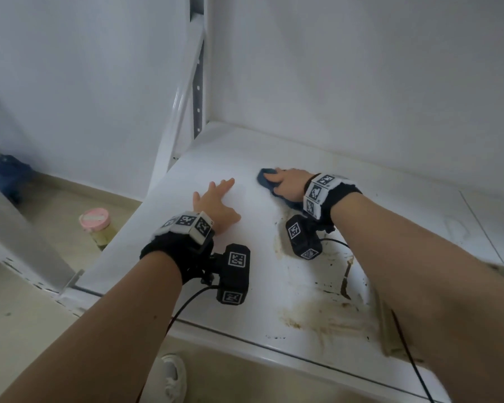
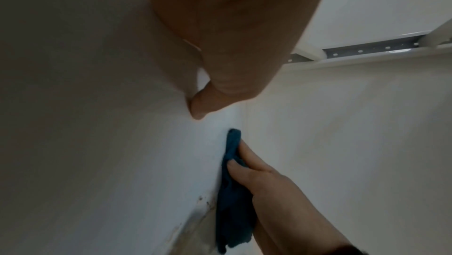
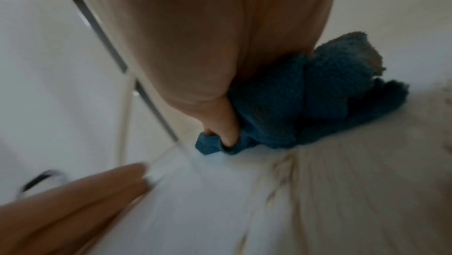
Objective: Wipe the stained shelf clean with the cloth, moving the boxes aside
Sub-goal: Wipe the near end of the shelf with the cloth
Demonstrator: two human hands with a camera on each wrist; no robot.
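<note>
On the white shelf (image 1: 274, 289), toward its back, the right hand (image 1: 288, 184) presses a bunched blue cloth (image 1: 266, 177) against the board — thumb and fingers curled into the fabric, as the right wrist view shows, where the cloth (image 3: 305, 100) bulges out from under the palm. The left hand (image 1: 216, 203) lies flat on the shelf just left of it, fingers straight and spread, holding nothing; the two hands are near each other but apart. A brown stain (image 1: 326, 312) smears the front right part of the shelf, nearer the person than the cloth, with dark specks around it. On the floor to the left stands a jar with a pink lid (image 1: 95, 219) — beside the shelf's edge. No boxes show in any view.
</note>
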